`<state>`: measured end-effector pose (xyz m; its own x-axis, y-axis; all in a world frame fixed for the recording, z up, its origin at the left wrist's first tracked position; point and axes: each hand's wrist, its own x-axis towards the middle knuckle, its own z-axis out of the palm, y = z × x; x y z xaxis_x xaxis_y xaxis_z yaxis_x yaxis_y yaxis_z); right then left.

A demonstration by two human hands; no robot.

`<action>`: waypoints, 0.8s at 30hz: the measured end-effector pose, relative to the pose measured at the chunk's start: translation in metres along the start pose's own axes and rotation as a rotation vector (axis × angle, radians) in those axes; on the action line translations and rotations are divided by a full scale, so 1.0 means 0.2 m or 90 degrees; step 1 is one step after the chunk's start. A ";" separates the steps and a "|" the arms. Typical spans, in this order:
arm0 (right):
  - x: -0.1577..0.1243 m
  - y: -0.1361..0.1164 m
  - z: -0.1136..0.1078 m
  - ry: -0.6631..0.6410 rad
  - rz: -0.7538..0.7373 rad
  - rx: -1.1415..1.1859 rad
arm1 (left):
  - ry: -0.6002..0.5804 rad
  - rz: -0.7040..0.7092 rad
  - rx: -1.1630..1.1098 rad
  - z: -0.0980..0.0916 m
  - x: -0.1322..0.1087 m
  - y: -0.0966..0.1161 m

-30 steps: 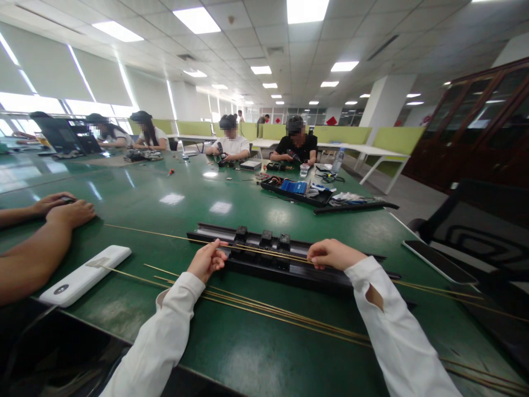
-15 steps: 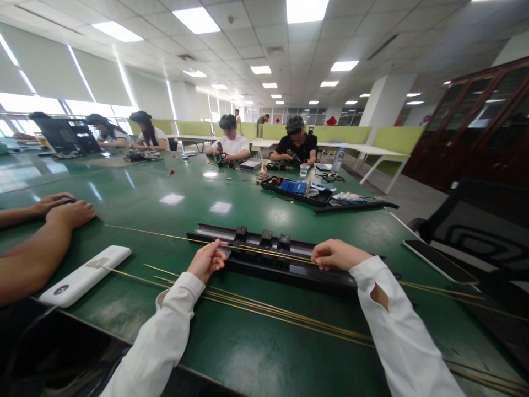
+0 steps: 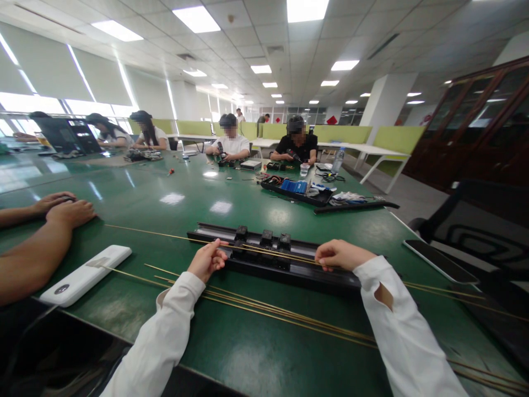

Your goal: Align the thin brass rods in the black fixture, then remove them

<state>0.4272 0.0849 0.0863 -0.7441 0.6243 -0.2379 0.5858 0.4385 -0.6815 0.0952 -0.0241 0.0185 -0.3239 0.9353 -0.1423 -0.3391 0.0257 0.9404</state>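
Note:
Thin brass-coloured rods (image 3: 273, 252) run between my two hands, above a long black rail (image 3: 306, 271). My left hand (image 3: 206, 261) pinches the rods between thumb and fingers near the rail's left part. Toward the rail's right part, my right hand (image 3: 339, 255) grips the same rods with its fingertips. Several black blocks (image 3: 266, 238) sit along the rail between the hands. More brass rods (image 3: 264, 307) lie on the green table nearer to me, passing beneath both forearms.
A white power bank-like device (image 3: 88, 275) lies at left, beside a co-worker's hands (image 3: 66, 211). A dark-screened tablet (image 3: 440, 262) rests at the right edge. Farther back are a black tray of tools (image 3: 295, 190), a bottle (image 3: 338, 161) and people seated across the green table (image 3: 185, 190).
My right hand has shifted slightly to the right along the rods. My left hand stays where it was, still pinching them.

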 end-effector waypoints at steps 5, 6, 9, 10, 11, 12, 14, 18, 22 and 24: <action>0.00 0.04 0.00 0.000 0.028 0.033 | 0.001 -0.002 -0.002 -0.01 0.00 0.00; 0.00 0.04 0.00 -0.001 0.029 0.037 | 0.001 -0.002 -0.003 -0.01 0.00 0.00; 0.00 0.05 0.00 -0.007 0.029 0.048 | 0.002 -0.003 0.000 -0.01 0.01 -0.01; 0.00 0.05 0.00 -0.009 0.029 0.050 | 0.003 -0.003 0.001 -0.01 0.01 -0.01; 0.00 0.04 0.00 -0.009 0.031 0.050 | 0.003 -0.002 0.002 -0.01 0.01 -0.01; -0.01 0.04 -0.01 -0.009 0.035 0.050 | 0.003 -0.002 0.003 -0.01 0.01 -0.01; -0.01 0.03 -0.01 -0.004 0.046 0.052 | 0.003 0.000 0.005 -0.02 0.01 -0.01; -0.03 0.02 -0.01 0.003 0.061 0.069 | 0.002 0.001 0.006 -0.02 0.01 -0.01; -0.03 0.01 0.00 0.002 0.065 0.092 | -0.002 -0.001 0.001 -0.02 0.02 -0.02; -0.03 0.01 0.00 0.001 0.062 0.100 | -0.003 -0.002 -0.001 -0.02 0.02 -0.01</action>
<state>0.4328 0.0824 0.0873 -0.6852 0.6604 -0.3072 0.5982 0.2697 -0.7546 0.0915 -0.0227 0.0139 -0.3187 0.9369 -0.1436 -0.3418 0.0277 0.9394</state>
